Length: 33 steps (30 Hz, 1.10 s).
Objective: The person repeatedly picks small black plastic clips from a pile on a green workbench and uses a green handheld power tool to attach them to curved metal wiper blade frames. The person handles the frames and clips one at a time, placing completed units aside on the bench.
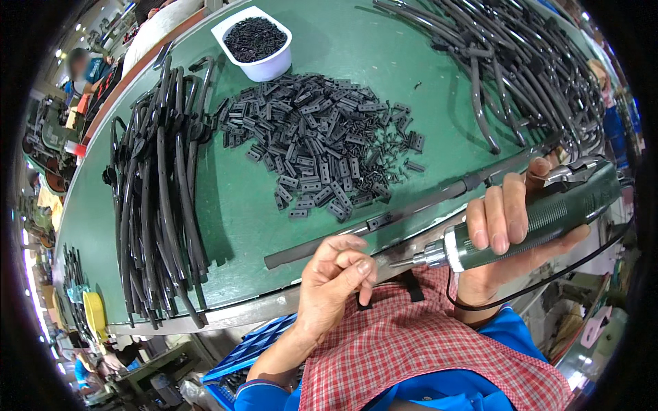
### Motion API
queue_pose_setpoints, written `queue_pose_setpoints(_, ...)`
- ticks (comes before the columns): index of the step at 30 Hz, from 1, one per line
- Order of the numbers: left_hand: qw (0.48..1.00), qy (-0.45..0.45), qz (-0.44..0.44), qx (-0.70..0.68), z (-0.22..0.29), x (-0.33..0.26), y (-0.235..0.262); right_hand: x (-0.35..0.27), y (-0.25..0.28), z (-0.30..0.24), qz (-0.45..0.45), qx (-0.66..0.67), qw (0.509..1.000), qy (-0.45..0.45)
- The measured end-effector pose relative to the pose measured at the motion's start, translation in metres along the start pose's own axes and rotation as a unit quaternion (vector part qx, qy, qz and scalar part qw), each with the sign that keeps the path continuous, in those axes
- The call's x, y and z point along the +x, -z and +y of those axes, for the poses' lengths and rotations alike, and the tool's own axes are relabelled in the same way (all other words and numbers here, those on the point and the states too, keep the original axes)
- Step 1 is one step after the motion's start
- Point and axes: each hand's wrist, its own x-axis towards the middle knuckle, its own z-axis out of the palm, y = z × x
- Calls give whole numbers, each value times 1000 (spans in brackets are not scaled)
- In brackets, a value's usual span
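Note:
My right hand [499, 218] is wrapped round a dark green electric screwdriver [572, 205], its bit pointing left. Close to the bit's tip, my left hand [329, 284] has its fingers curled and thumb pressed in; whatever they pinch, if anything, is hidden or too small to name. Just beyond both hands, a long black tube [308, 249] lies along the table's near edge. A small black plate with holes [378, 222] sits on that tube. Farther in, a heap of similar black plates [308, 137] spreads out, with loose small screws [391, 161] along its right side.
A white tub [267, 68] full of small black pieces stands at the back of the green table [384, 51]. Bundles of black tubes lie at the left [161, 185] and far right [521, 75]. A black cord [541, 279] loops below the screwdriver. Another person [92, 72] is at far left.

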Motion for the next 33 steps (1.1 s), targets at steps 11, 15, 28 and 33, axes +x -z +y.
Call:
queue_pose_setpoints(11,996,84,19,-31,-24,-3,-4,-16,10,-17,-64,-29,997,-29)
queue_pose_setpoints(15,995,91,-20,-36,-24,-2,-6,-14,17,-24,-92,8,995,-47)
queue_pose_setpoints(28,579,-237,-120,771,30,49,9,-11,24,-28,3,4,999,35)
queue_pose_setpoints(33,688,-251,-96,674,-12,61,58,-19,25,-6,-23,-70,997,12)
